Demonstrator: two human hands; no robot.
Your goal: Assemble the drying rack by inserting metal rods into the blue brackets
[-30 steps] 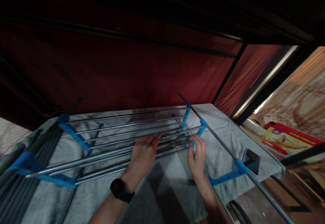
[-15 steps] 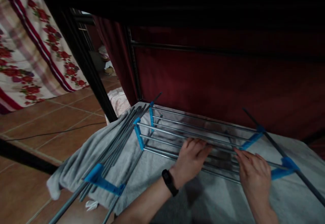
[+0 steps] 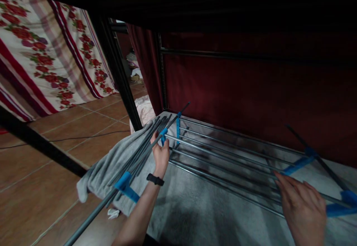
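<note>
A rack of grey metal rods [image 3: 223, 153] with blue plastic connectors lies on a grey towel [image 3: 195, 208]. My left hand [image 3: 161, 153], with a black wristband, is closed round a rod at the rack's left end, just under a blue connector [image 3: 164, 131]. My right hand [image 3: 302, 205] lies with its fingers stretched flat over the rods at the right, beside another blue connector [image 3: 338, 209]. A bundle of loose grey rods [image 3: 139, 153] runs along the left side, joined by a blue clip [image 3: 125, 186].
A dark red fabric wall [image 3: 251, 97] closes the back inside a black frame [image 3: 119, 74]. To the left lie a brown tiled floor [image 3: 50, 141], a thin black cable and a floral striped cloth [image 3: 41, 52]. A pale striped cloth [image 3: 143, 110] lies behind the towel.
My head has turned left, bringing the floor and floral cloth into view. My left hand moved from the middle rods to the rack's left end and closed on a rod. My right hand stays on the rods.
</note>
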